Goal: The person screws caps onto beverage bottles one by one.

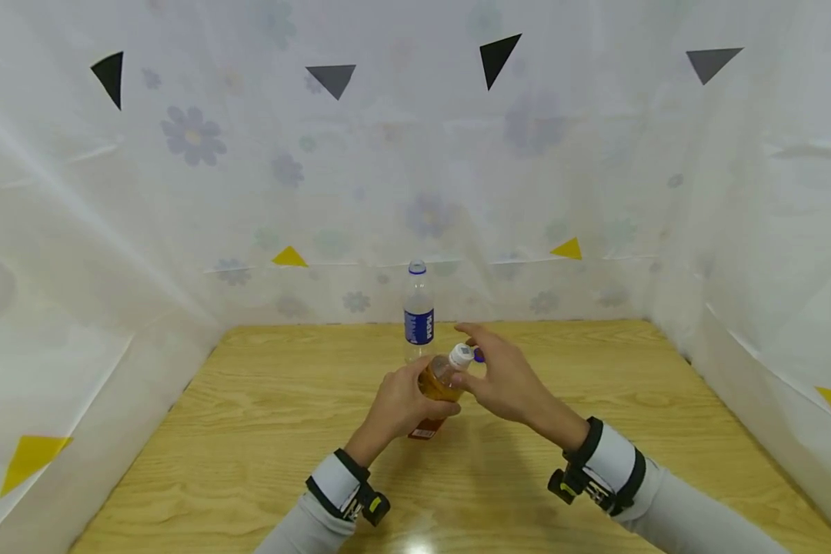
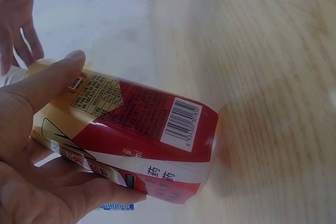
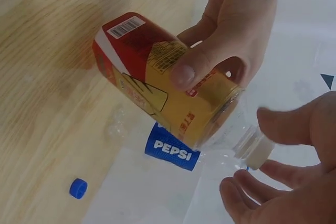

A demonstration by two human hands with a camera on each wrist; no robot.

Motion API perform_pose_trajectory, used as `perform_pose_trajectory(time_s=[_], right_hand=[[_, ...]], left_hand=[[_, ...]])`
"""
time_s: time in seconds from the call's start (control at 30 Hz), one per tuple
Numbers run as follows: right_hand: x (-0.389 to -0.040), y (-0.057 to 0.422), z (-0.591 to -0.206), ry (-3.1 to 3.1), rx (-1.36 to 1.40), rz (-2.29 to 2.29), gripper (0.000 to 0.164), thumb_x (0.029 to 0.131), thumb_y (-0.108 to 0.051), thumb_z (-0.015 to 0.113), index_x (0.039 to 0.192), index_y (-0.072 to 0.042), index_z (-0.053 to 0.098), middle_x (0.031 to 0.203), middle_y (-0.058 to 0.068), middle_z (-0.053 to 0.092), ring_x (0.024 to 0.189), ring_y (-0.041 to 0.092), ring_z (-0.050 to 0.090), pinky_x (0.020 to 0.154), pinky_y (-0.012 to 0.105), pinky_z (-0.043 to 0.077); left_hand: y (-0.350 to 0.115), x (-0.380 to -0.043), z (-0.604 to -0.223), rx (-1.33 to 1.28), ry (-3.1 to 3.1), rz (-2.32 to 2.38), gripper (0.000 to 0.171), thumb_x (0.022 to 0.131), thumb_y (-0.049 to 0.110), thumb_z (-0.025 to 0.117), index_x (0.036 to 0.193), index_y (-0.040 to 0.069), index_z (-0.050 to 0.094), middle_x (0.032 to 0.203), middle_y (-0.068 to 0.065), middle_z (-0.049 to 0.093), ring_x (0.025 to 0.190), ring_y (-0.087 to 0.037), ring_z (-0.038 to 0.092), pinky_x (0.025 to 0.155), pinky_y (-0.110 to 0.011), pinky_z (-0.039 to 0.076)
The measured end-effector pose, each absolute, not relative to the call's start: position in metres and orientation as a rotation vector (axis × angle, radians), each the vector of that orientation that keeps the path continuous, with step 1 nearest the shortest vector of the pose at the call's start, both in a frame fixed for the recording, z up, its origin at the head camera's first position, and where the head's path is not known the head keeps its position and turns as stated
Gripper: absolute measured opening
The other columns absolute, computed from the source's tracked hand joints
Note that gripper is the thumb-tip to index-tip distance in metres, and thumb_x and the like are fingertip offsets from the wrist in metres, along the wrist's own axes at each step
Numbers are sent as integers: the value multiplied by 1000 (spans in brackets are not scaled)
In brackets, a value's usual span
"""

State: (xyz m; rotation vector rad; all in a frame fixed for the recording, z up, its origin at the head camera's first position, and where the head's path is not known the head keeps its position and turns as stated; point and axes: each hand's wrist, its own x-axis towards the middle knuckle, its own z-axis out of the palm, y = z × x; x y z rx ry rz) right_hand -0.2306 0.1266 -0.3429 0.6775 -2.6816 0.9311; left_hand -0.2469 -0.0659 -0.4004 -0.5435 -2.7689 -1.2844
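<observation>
A plastic drink bottle [image 1: 438,377] with amber contents and a red and gold label [image 2: 152,114] is gripped round its body by my left hand [image 1: 402,400]. It leans to the right, its base low over the table. On its neck sits a white cap [image 3: 260,152]. Close about that cap is my right hand [image 1: 505,381], thumb on one side and fingers spread on the other, not closed round it. Behind stands a clear Pepsi bottle [image 1: 418,327] with a blue label and no cap on its mouth.
A blue bottle cap [image 3: 79,188] lies on the wood-grain table [image 1: 284,415] near the Pepsi bottle, partly hidden by my right hand in the head view. White patterned sheeting [image 1: 388,185] walls the back and both sides of the table.
</observation>
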Motion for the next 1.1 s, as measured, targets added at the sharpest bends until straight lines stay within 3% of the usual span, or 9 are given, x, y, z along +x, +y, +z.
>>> perform_pose_trajectory(time_s=[0.17,0.37,0.83,1.1], right_hand=[[-226,125,-341,-2571,772,904,46,91,9,62,135,-5,61,128,18,66,111,36,66,87,50,57],[-228,123,-342,-2528,773,902,39,87,18,55,118,-2,69,116,16,71,104,31,69,81,43,60],[-228,123,-344,-2502,766,909,34,91,13,59,119,-1,70,117,17,70,104,32,69,81,43,60],[-229,123,-344,-2518,705,915,20,95,-4,68,114,0,70,104,14,69,90,28,67,75,42,58]], left_hand=[[-65,-246,-400,-550,-2759,-1299,68,76,38,89,134,16,61,114,-4,72,98,-21,70,81,-41,59],[-65,-246,-400,-545,-2761,-1305,66,77,37,89,133,16,61,114,-4,72,98,-21,70,81,-41,59],[-66,-246,-400,-548,-2773,-1285,69,77,38,89,136,17,60,116,-4,72,99,-21,71,81,-39,59],[-66,-247,-402,-548,-2773,-1274,67,78,37,89,135,16,60,116,-5,72,100,-21,71,82,-40,59]])
